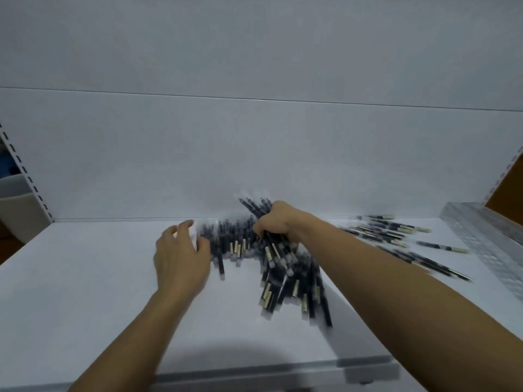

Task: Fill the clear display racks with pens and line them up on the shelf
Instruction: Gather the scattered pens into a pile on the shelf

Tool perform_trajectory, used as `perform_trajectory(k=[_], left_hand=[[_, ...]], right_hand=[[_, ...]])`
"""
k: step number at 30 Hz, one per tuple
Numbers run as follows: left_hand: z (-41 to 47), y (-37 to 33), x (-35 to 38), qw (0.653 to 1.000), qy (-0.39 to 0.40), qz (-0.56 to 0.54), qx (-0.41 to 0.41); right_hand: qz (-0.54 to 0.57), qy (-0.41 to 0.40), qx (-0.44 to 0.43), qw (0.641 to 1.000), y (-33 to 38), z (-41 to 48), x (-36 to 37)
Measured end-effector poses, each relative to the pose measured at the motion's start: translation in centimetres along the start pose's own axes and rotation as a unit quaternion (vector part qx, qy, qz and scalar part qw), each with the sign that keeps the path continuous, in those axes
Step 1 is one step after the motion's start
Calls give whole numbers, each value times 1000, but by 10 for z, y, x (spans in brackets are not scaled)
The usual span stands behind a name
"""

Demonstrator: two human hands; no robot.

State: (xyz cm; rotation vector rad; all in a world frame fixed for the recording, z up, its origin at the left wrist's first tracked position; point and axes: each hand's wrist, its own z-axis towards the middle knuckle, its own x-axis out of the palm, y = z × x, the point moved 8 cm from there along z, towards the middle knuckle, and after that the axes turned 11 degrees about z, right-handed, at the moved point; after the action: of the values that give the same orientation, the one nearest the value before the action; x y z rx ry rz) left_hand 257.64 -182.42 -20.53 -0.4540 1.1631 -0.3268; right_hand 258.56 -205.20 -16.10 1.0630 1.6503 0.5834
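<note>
— Nearest to us is the front edge of the shelf [254,372], and over it both forearms reach in. What does each hand do?

— The left hand [181,253] lies with bent fingers over a pale, see-through end piece, which I take for the clear rack [193,232]. It seems to hold it steady. The picture is blurred there, so I am not fully sure of the grip.

— And the other one?

— The right hand [278,222] is clamped as a fist around a bundle of pens [294,284]. The bundle is tilted, with its lower ends fanned out toward us and its upper ends sticking out above the fist. The two hands are apart, with a row of pens [229,241] between them.

— Why is the row there?

— I think those pens sit already in the rack and the bundle is being brought to join them. One hand braces so the rack does not slide.

— What is further away?

— To the right, loose pens [390,229] lie scattered flat on the shelf, well apart from the rack. Beyond them, at the right edge, runs a textured clear strip [486,239]; I cannot tell what it is. At the far left stands a slotted upright [31,182], and behind everything is the white back panel [254,151].

— Does anything block the way?

— Only the fanned pen ends, which may catch when the bundle goes in.
</note>
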Motion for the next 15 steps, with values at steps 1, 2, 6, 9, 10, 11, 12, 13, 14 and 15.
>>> perform_trajectory(k=[1, 2, 6, 9, 10, 11, 12, 13, 14, 15], left_hand=[[6, 16, 12, 998, 41, 39, -39], [9, 25, 24, 993, 78, 70, -52], [12, 4, 52, 986, 129, 94, 57], [16, -3, 65, 975, 166, 128, 79], [19, -4, 68, 972, 173, 137, 77], [22, -5, 70, 972, 180, 136, 73], [27, -6, 72, 972, 187, 130, 66], [31, -7, 74, 972, 192, 120, 56], [35, -8, 74, 974, 194, 109, 46], [37, -9, 74, 976, 191, 98, 38]], right_hand=[[-6, -6, 4, 1000, 4, 9, 8], [-17, -16, 6, 1000, 8, 18, 14], [-79, -76, 14, 994, 14, 45, 30], [-111, -120, 16, 986, 13, 53, 36], [-125, -133, 14, 983, 13, 55, 37], [-137, -144, 10, 980, 13, 57, 39], [-148, -151, 4, 978, 14, 59, 39], [-155, -154, 1, 976, 14, 60, 39], [-161, -155, -1, 975, 14, 60, 38], [-165, -153, -2, 974, 15, 59, 36]])
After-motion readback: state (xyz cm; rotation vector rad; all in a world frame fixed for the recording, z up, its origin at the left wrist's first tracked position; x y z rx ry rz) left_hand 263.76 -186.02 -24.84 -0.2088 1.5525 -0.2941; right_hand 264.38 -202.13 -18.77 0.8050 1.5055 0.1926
